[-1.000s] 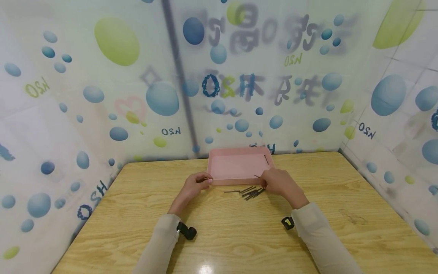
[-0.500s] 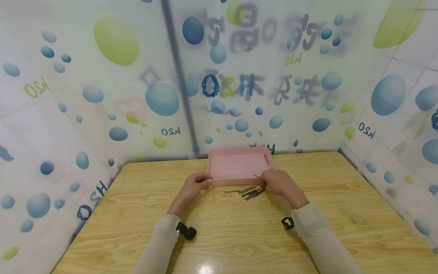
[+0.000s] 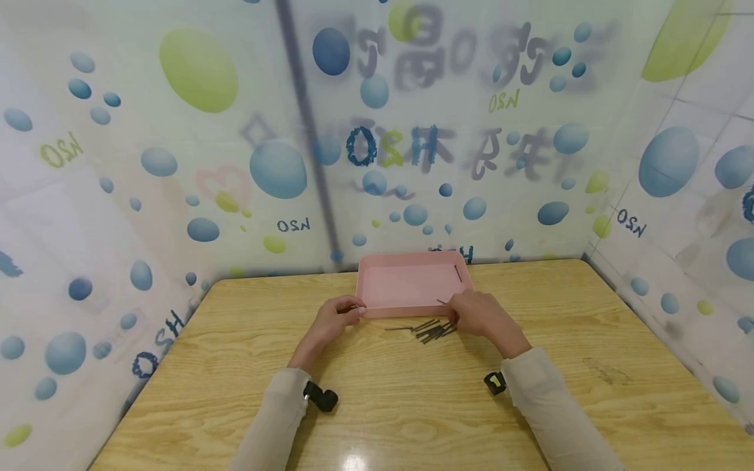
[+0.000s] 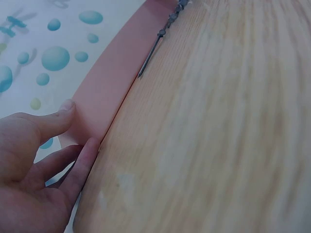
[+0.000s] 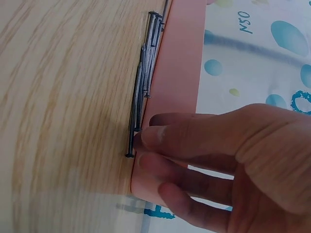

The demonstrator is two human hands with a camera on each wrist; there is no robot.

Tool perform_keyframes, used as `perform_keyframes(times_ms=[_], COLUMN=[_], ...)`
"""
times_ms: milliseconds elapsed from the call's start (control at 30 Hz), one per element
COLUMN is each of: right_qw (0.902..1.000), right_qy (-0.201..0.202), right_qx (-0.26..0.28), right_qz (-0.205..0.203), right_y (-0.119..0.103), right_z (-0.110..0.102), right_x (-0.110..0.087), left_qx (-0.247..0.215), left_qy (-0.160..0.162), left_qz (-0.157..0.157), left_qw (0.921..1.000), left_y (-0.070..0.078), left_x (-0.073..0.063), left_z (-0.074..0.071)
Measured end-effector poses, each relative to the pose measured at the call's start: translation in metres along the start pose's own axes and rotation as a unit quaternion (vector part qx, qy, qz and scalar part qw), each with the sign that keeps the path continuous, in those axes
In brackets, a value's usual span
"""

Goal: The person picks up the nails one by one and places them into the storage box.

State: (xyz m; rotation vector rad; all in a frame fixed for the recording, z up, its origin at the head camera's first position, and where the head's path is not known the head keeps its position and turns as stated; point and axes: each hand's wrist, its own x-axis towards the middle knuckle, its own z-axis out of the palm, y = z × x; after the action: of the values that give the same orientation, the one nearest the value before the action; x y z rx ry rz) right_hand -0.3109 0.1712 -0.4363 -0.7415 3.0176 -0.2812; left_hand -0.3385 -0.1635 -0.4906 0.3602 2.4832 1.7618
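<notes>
Slim dark metal nails (image 3: 434, 331) lie just near of pink rectangular plastic-looking tray (image 3: 406, 313), probably light, stiff, slippery, so pinch mid-length; left hand (image 3: 334, 318) pinches tray's left near corner, right hand (image 3: 480, 314) at right, can't tell what it grasps.

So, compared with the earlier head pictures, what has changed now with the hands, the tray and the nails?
Nothing visibly changed, only a very slight shift of the head view. The left hand stays at the tray's near left corner, the right hand at its near right; the nails in front lie as before.
</notes>
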Motion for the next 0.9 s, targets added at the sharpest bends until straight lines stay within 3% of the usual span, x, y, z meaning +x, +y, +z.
perform_keyframes(times_ms=[433,900], right_qw=[0.9991,0.9980], right_qy=[-0.042,-0.061], right_qx=[0.003,0.008], right_qz=[0.011,0.015], right_y=[-0.0017,-0.0026], right_z=[0.0031,0.0046], right_x=[0.0021,0.0010], left_qx=[0.001,0.002], left_qy=[-0.002,-0.002], left_qz=[0.000,-0.001], left_qw=[1.0000,1.0000], left_y=[-0.0008,-0.0021], left_x=[0.0014,0.0024], left_z=[0.0000,-0.0006])
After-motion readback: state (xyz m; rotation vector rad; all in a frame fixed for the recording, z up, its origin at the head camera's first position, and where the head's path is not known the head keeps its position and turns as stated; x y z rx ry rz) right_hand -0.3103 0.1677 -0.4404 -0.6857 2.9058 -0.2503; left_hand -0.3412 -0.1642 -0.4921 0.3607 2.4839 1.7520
